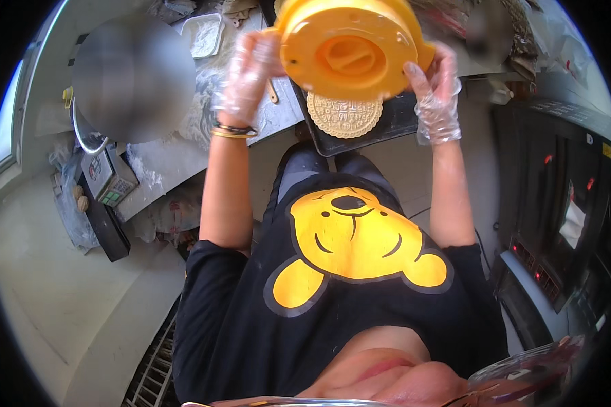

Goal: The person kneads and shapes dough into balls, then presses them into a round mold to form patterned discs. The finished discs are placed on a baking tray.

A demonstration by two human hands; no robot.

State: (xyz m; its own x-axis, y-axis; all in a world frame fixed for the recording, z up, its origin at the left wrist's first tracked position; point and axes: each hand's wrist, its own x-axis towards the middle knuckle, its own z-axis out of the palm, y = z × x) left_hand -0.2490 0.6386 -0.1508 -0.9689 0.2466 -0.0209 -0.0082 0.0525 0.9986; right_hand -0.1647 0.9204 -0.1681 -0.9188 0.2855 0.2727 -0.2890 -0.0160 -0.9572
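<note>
Both my hands, in clear plastic gloves, hold up a large round yellow plastic mould with a recessed grip in its base. My left hand grips its left edge. On the opposite edge is my right hand, thumb on the near side. Behind and below the mould, a round pressed dough cake with a scalloped rim and raised pattern lies on a black baking tray. The mould hides the far part of the cake and tray. Its pressing face is turned away from view.
Flour dusts the worktable on the left. A white tub of flour, a wooden-handled tool and a digital scale sit there. At right stands a dark oven-like appliance with red lights.
</note>
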